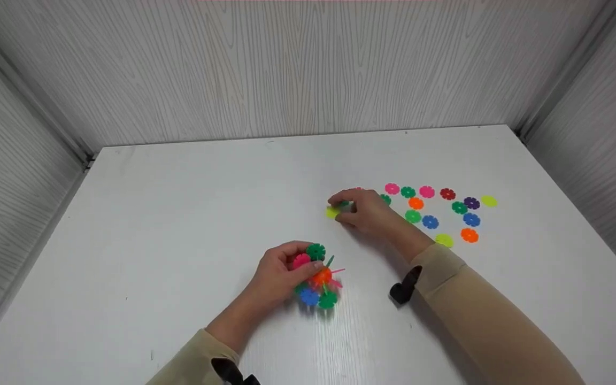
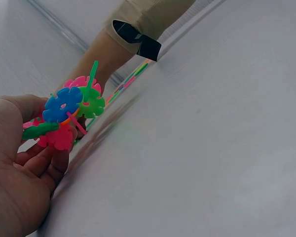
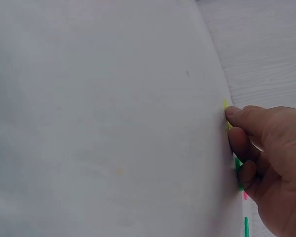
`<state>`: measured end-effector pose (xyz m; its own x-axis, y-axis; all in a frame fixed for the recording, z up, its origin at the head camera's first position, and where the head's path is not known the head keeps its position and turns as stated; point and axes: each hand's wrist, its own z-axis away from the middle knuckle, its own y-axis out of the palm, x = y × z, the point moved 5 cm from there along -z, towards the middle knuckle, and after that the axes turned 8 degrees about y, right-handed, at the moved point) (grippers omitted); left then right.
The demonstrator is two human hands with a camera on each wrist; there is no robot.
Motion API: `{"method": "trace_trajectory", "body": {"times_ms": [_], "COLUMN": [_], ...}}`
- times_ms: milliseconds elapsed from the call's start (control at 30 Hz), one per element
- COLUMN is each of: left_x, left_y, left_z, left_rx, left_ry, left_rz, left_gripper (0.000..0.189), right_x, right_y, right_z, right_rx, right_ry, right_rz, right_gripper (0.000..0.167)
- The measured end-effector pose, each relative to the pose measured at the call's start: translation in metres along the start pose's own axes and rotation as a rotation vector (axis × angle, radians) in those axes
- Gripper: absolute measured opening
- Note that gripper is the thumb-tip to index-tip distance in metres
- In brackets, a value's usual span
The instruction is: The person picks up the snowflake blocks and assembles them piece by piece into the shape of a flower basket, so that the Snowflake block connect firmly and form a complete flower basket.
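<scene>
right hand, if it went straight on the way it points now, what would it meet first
Most likely the yellow disc, right at the tip of the right hand; whether they touch is unclear. Beyond it, the white tabletop looks free.

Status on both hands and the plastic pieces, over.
Left hand holding multicoloured cluster of interlocked plastic discs. Right hand at flat yellow plastic disc, pinch unclear. Loose coloured notched discs close by.
</scene>
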<state>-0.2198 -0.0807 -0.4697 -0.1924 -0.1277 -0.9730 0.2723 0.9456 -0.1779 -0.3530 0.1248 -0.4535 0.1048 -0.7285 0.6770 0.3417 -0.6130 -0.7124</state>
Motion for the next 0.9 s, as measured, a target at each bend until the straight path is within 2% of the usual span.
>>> {"method": "trace_trajectory", "body": {"times_ms": [267,467,600,733,900], "left_x": [0.001,0.003,0.003,0.003,0.002], "left_y": [0.0,-0.001,-0.002,-0.003,-0.003], "left_z": [0.0,-0.001,0.0,0.0,-0.001], "left_rx": [0.0,-0.007,-0.032,-0.058,-0.075], "left_ry": [-0.004,0.008,-0.005,-0.02,-0.022], "left_rz": [0.006,0.008,-0.007,-0.005,0.004], "left_gripper": [0.037,0.038,0.04,0.042,0.041], "right_x": [0.0,0.001,0.005,0.01,0.022], "right_y": [0.0,0.001,0.0,-0.001,0.001], "right_z": [0.003,0.014,0.03,0.051,0.073], "right_rx": [0.005,-0.02,-0.03,-0.02,0.023], "right_ry": [-0.007,-0.043,-0.078,-0.133,-0.207], "right_rz": [0.039,0.04,-0.07,-0.217,-0.297], "right_gripper": [0.042,0.023,0.017,0.023,0.025]}}
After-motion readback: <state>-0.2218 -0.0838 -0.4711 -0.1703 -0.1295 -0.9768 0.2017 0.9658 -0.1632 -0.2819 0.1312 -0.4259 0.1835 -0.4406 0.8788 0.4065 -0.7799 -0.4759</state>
